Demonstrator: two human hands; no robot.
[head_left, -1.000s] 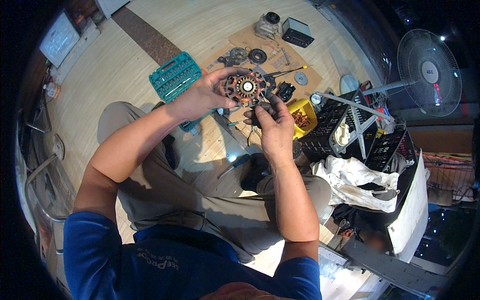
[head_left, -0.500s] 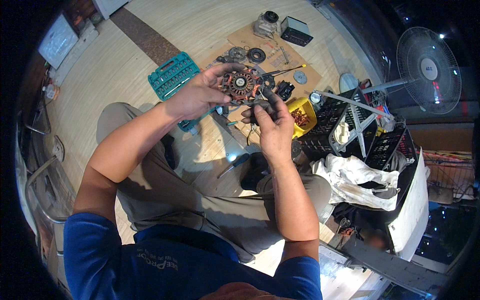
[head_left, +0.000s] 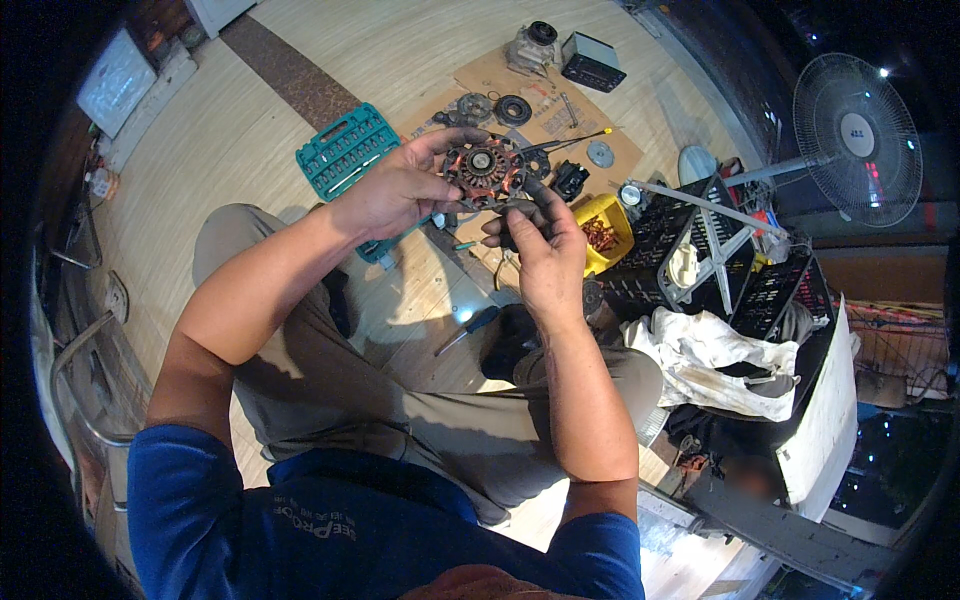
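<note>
Between my hands, above the floor, is an alternator part (head_left: 484,174): a dark round housing with a finned ring, a pale bearing at its centre and orange copper windings around the rim. My left hand (head_left: 405,180) grips its left side, with fingers over the top edge and the thumb below. At the lower right edge, my right hand (head_left: 542,240) closes on it with blackened fingers. Part of the housing's rim is hidden by both hands. A screwdriver (head_left: 467,332) lies on the floor below.
Beyond my left hand lies an open green socket set (head_left: 345,155). Cardboard (head_left: 550,110) carries a black pulley (head_left: 513,110), a metal disc (head_left: 600,154) and other parts. To the right are a yellow bin (head_left: 627,240) of copper-coloured pieces, black crates (head_left: 655,290), a white cloth (head_left: 700,362) and a standing fan (head_left: 857,140).
The alternator part has tilted and turned slightly in my hands, so its finned ring catches the light differently. Both hands keep almost the same place and grip.
</note>
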